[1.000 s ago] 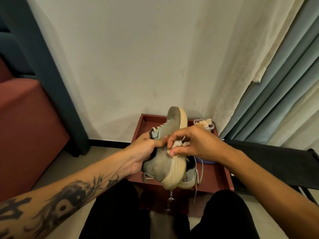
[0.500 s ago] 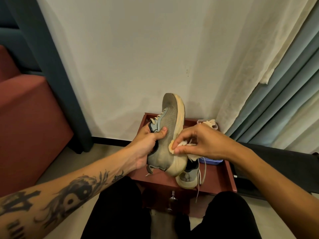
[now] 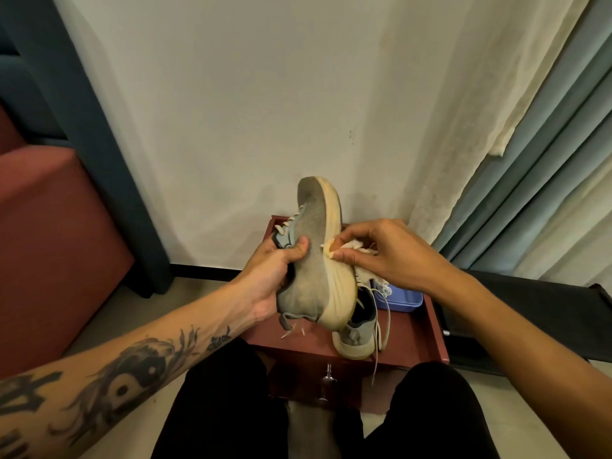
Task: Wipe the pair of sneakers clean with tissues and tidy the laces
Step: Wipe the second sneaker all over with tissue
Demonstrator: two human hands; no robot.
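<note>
Left hand (image 3: 271,276) closed around the held sneaker (image 3: 314,253) at the collar and tongue, thumb pressed flat on the grey upper, fingers hidden behind the shoe. Sneaker is up in the air over the counter (image 3: 420,342), toe pointing up toward the wall, sole turned to the right. Right hand (image 3: 387,253) pinched shut on a crumpled tissue (image 3: 351,248), thumb and fingertips pushing it against the cream midsole edge; the loose end of the tissue hangs below the palm. Upper is grey knit fabric, dusty looking, matte; midsole is thick, smooth, yellowed cream foam with a curved profile. Pale flat laces, ends dangling under the heel. Second sneaker (image 3: 357,329) sits on the counter just behind and below the held one, laces trailing over the front edge. Counter is dark red wood with a raised rim. Blue plastic box (image 3: 405,298) on it, near the right wrist.
</note>
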